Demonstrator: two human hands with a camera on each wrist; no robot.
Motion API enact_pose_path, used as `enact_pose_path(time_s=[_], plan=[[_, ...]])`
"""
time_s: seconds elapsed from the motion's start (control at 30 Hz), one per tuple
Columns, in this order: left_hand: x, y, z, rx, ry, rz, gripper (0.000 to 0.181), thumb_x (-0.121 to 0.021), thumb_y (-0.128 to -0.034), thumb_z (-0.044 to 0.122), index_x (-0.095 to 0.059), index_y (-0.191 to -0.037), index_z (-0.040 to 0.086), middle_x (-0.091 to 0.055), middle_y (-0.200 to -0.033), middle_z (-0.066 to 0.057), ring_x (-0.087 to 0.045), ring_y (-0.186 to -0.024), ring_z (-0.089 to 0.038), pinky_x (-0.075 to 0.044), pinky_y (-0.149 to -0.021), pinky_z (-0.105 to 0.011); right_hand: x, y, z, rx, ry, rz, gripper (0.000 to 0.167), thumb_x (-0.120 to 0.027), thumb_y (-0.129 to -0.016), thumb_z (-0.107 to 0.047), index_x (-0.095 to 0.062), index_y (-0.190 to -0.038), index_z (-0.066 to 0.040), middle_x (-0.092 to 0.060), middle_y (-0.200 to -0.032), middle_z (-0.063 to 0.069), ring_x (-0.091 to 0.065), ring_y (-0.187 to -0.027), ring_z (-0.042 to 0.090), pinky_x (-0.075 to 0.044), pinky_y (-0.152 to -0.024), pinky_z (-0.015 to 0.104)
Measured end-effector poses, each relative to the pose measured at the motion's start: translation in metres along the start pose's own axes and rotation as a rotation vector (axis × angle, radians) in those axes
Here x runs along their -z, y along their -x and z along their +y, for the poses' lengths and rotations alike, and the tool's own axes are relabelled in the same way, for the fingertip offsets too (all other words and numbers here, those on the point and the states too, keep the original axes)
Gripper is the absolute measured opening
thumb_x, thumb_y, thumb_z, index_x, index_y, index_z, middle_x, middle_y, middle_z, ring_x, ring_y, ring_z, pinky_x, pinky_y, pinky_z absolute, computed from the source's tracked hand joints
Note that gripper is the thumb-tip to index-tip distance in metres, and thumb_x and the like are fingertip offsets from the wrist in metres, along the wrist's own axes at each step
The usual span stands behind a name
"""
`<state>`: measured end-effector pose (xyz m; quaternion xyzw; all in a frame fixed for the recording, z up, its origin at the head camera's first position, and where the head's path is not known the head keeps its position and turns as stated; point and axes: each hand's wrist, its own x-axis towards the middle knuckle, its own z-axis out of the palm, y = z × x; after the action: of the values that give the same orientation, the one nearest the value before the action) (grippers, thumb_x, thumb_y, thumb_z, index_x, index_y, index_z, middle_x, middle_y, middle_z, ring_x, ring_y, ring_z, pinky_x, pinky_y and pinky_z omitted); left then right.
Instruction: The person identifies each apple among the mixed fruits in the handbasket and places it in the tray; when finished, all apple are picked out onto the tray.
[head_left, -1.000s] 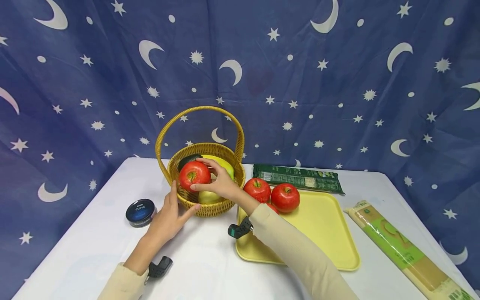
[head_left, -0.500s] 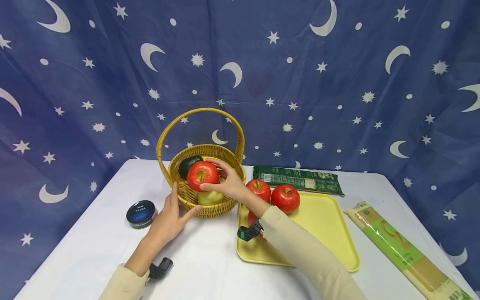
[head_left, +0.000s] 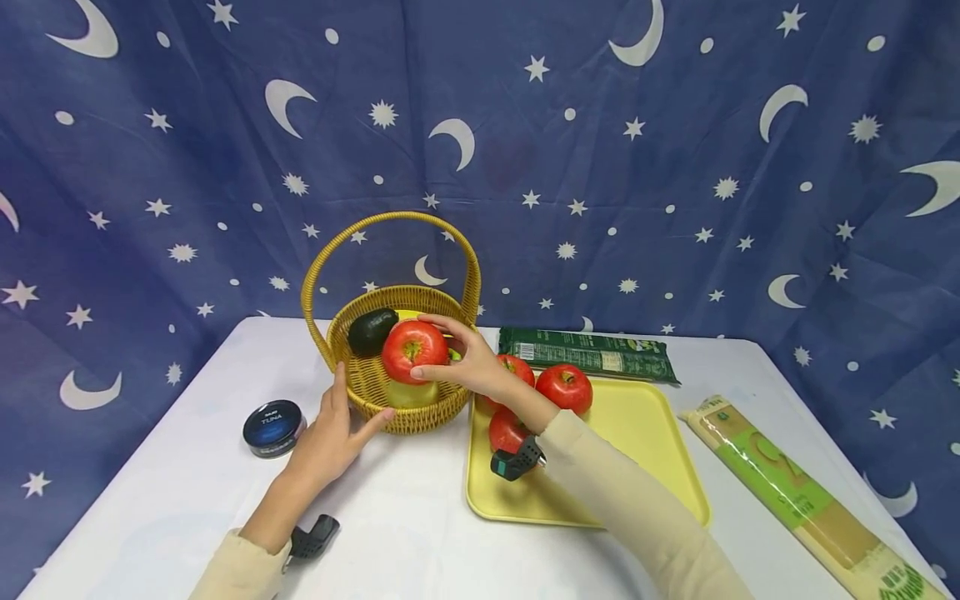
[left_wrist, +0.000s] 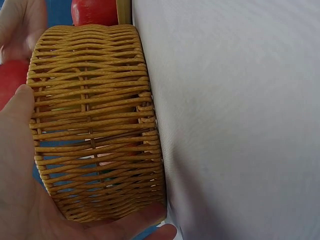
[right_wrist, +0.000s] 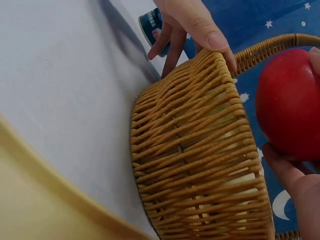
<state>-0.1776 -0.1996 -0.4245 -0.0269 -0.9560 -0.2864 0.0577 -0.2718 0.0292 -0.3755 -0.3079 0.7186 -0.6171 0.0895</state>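
Note:
In the head view my right hand point(head_left: 480, 364) holds a red apple point(head_left: 412, 346) above the wicker basket point(head_left: 423, 420), thumb on the near side and fingers behind. My left hand point(head_left: 324, 439) rests spread against the basket's left front, and the right wrist view shows its thumb point(right_wrist: 217, 42) on the rim. Inside the basket lie a dark avocado point(head_left: 371, 334) and a yellow-green fruit point(head_left: 411, 396), partly hidden by the apple. More yellow shows behind the apple, its kind unclear.
Right of the basket, a yellow tray point(head_left: 645, 450) bears red apples point(head_left: 564, 388). Behind it lies a dark green packet point(head_left: 600, 356); a long noodle-like packet point(head_left: 806, 492) is at the right. A tuna can point(head_left: 273, 427) stands left. The basket's tall handle point(head_left: 397, 217) arches overhead.
My right hand has moved right with the apple, from beside the avocado to over the basket's right half, so more of the avocado shows. My left hand stays at the basket.

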Motion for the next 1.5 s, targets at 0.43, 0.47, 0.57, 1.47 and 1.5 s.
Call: enact_pose_path(time_s=[0.43, 0.47, 0.57, 1.47, 1.5], plan=[[0.0, 0.0, -0.001, -0.004, 0.0, 0.004, 0.106, -0.05, -0.0924, 0.065, 0.011, -0.155, 0.004, -0.022, -0.151, -0.037, -0.041, -0.127, -0.056, -0.036, -0.096, -0.07, 0.017, 0.022, -0.008, 0.008, 0.015, -0.059, 0.073, -0.08, -0.08, -0.009, -0.045, -0.145, -0.011, -0.053, -0.136, 0.008, -0.057, -0.117, 0.025, -0.053, -0.09, 0.035], [0.0, 0.0, -0.001, -0.004, 0.001, 0.005, 0.106, -0.05, -0.0924, 0.064, 0.011, -0.155, 0.004, -0.022, -0.151, -0.037, -0.04, -0.127, -0.056, -0.036, -0.096, -0.07, 0.019, 0.025, -0.008, 0.009, 0.025, -0.057, 0.073, -0.081, -0.08, -0.01, -0.047, -0.145, -0.012, -0.054, -0.135, 0.008, -0.057, -0.117, 0.024, -0.054, -0.09, 0.035], [-0.001, 0.0, -0.001, -0.004, 0.004, 0.006, 0.106, -0.05, -0.0923, 0.064, 0.011, -0.155, 0.004, -0.022, -0.151, -0.037, -0.04, -0.127, -0.056, -0.035, -0.097, -0.07, 0.025, 0.032, -0.009, 0.004, 0.027, -0.065, 0.073, -0.082, -0.078, -0.011, -0.048, -0.143, -0.012, -0.054, -0.134, 0.008, -0.057, -0.117, 0.024, -0.054, -0.089, 0.036], [0.001, 0.001, 0.0, -0.006, -0.001, -0.003, 0.106, -0.049, -0.0927, 0.065, 0.012, -0.155, 0.004, -0.021, -0.151, -0.037, -0.039, -0.128, -0.057, -0.033, -0.097, -0.071, 0.086, 0.098, 0.007, -0.02, -0.098, 0.074, 0.077, -0.082, -0.079, -0.011, -0.044, -0.146, -0.009, -0.049, -0.141, 0.012, -0.054, -0.123, 0.019, -0.052, -0.094, 0.036], [0.001, 0.001, -0.001, -0.006, -0.001, -0.003, 0.106, -0.049, -0.0927, 0.065, 0.012, -0.155, 0.004, -0.021, -0.151, -0.037, -0.039, -0.128, -0.056, -0.033, -0.097, -0.071, 0.088, 0.101, 0.008, -0.022, -0.1, 0.079, 0.077, -0.082, -0.079, -0.01, -0.043, -0.146, -0.008, -0.049, -0.141, 0.011, -0.054, -0.123, 0.017, -0.052, -0.094, 0.035]])
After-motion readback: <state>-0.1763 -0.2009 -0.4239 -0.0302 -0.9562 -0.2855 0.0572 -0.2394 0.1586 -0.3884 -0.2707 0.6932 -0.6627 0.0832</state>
